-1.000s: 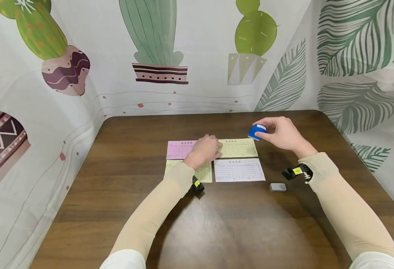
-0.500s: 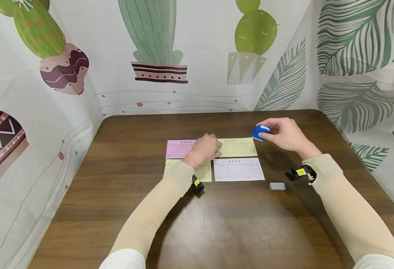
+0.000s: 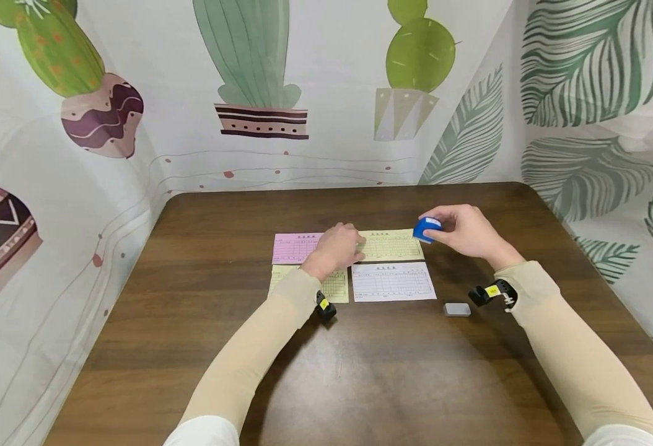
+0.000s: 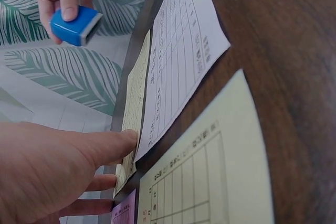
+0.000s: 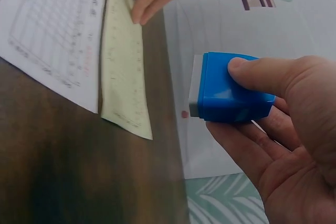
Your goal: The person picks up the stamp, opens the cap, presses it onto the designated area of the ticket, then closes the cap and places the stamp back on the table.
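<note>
My right hand (image 3: 468, 232) pinches a blue stamp (image 3: 427, 229) between thumb and fingers. It holds the stamp above the table by the right end of the back yellow form (image 3: 396, 246); the right wrist view shows its pale grey base (image 5: 195, 86) bare. The left hand (image 3: 336, 248) rests on that form's left end, thumb and fingertips touching the paper. Beside it lies a pink form (image 3: 293, 248), partly covered by the hand. In front are a white form (image 3: 393, 282) and a second yellow form (image 3: 334, 286), partly hidden by the left wrist.
A small grey cap-like block (image 3: 457, 310) lies on the brown wooden table (image 3: 204, 272), right of the white form. Behind the table hangs a white cloth (image 3: 337, 161) printed with cacti and leaves.
My right hand with the stamp shifts slightly right, then comes back left and a little lower toward the yellow form's corner. The left hand stays in place on the paper.
</note>
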Demonstrator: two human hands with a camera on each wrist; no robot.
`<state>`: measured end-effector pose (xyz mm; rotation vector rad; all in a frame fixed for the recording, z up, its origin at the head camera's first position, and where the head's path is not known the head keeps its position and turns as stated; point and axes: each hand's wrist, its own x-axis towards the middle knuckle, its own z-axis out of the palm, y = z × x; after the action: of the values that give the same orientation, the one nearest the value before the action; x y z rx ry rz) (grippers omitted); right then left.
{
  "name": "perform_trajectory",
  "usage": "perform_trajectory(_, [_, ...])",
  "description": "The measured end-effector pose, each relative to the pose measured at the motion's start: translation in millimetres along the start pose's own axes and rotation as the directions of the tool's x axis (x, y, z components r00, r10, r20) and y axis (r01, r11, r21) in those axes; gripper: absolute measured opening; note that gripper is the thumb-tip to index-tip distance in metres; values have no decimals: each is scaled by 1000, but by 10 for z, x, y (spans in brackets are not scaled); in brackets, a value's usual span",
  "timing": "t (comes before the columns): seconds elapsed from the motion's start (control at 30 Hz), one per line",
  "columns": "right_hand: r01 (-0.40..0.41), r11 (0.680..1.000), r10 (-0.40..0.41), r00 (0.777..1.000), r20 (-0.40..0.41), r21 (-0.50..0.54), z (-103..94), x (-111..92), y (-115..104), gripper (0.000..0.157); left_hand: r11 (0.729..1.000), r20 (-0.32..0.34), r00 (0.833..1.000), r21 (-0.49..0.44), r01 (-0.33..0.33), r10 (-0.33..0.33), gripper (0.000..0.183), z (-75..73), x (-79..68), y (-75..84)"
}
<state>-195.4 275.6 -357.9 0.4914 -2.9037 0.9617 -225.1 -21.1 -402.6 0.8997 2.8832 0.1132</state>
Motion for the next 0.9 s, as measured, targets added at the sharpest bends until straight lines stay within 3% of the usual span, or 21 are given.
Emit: perform_trajectory(0.9, [39,999,-36,994,104,-28,343,17,130,33,1000,11,1000,-12,3,-3,42,0,-7,-16])
